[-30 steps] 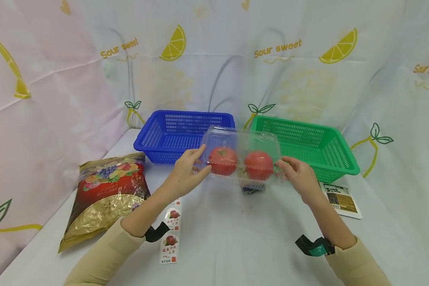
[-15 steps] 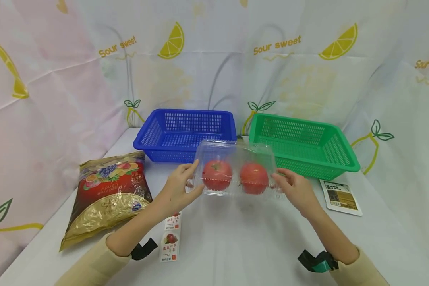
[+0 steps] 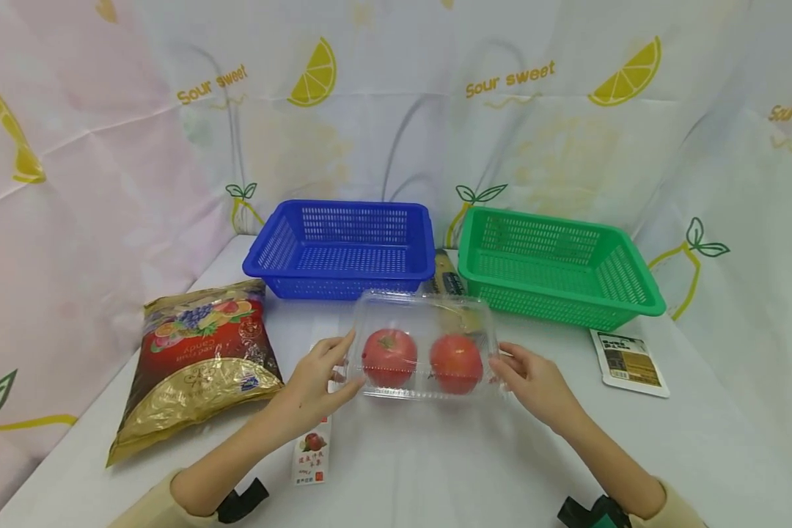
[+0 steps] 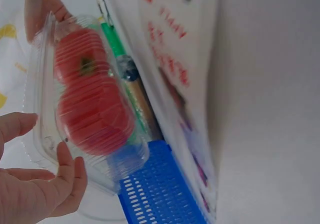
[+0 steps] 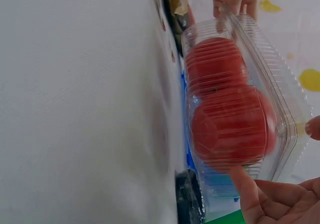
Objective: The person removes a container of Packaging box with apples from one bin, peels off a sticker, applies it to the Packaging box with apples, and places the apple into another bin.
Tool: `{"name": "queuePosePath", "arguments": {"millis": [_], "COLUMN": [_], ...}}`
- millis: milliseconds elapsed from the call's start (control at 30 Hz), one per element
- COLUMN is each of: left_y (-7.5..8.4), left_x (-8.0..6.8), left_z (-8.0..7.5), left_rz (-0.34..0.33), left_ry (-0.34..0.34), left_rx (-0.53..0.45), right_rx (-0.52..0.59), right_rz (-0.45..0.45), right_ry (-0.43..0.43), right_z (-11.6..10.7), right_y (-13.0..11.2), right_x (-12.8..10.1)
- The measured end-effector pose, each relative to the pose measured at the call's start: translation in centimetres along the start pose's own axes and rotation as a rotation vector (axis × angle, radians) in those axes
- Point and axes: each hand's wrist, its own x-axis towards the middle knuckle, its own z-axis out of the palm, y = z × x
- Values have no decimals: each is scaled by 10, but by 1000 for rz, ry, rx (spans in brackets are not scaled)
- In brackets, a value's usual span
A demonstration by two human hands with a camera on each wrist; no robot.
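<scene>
A clear plastic clamshell box (image 3: 422, 345) with two tomatoes is held level in front of me, raised off the white table. One tomato (image 3: 389, 357) with a green calyx sits at its left, the other tomato (image 3: 456, 364) at its right. My left hand (image 3: 313, 381) grips the left end, thumb on top and fingers curled beneath, as the left wrist view shows. At the opposite end my right hand (image 3: 537, 385) pinches the edge between thumb and fingers. Its fingertips (image 5: 242, 179) reach under the box.
A blue basket (image 3: 343, 286) and a green basket (image 3: 554, 304) stand at the back, with a partly hidden packet (image 3: 447, 279) between them. A candy bag (image 3: 201, 359) lies at left, a strip of labels (image 3: 312, 458) beside it, and a flat white-edged packet (image 3: 630, 364) at right.
Both hands have lowered the clamshell box and drawn it nearer and slightly left, away from the baskets. The packet between the baskets now shows more.
</scene>
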Motion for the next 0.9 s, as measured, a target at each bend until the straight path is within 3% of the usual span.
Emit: {"name": "queuePosePath", "arguments": {"millis": [200, 433, 900], "left_y": [-6, -5, -3], "left_x": [-14, -25, -30], "left_z": [3, 6, 9], "left_rz": [1, -31, -76], "left_ry": [54, 60, -42], "left_rx": [-36, -45, -28], "right_rx": [15, 35, 28], "right_rz": [22, 44, 44], "right_ry": [-23, -31, -52], "right_z": [8, 12, 14], "right_y": [4, 3, 10], "right_x": [-6, -14, -25]}}
